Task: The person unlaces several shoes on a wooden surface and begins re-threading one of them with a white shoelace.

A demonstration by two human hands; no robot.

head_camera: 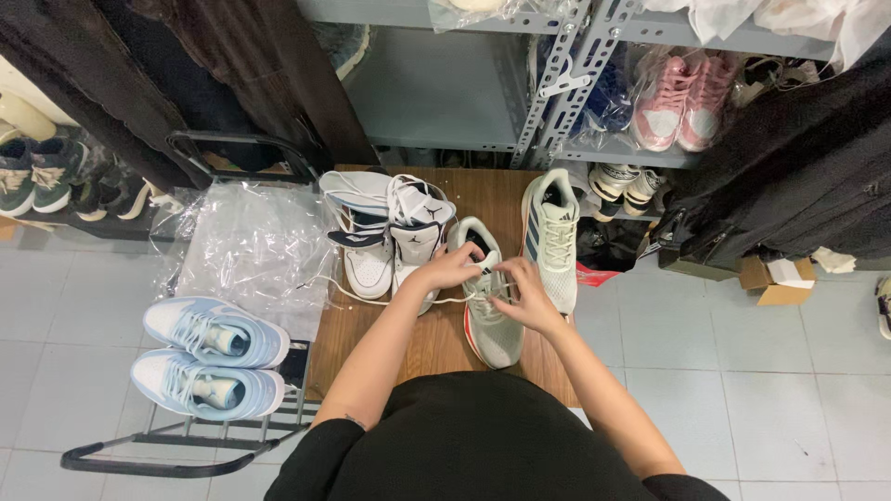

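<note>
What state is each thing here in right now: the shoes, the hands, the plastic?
Pale green running shoe: on wooden table, laces being handled.
Matching pale green shoe: upright, laced, untouched.
White high-top sneakers: laces loose, trailing.
Light blue sneakers: side by side on black metal cart.
Clear plastic sheet: crumpled.
Left hand: pinching lace.
Right hand: pinching lace.

pale green sneaker (492,315) upright on wooden table (436,343)
</note>
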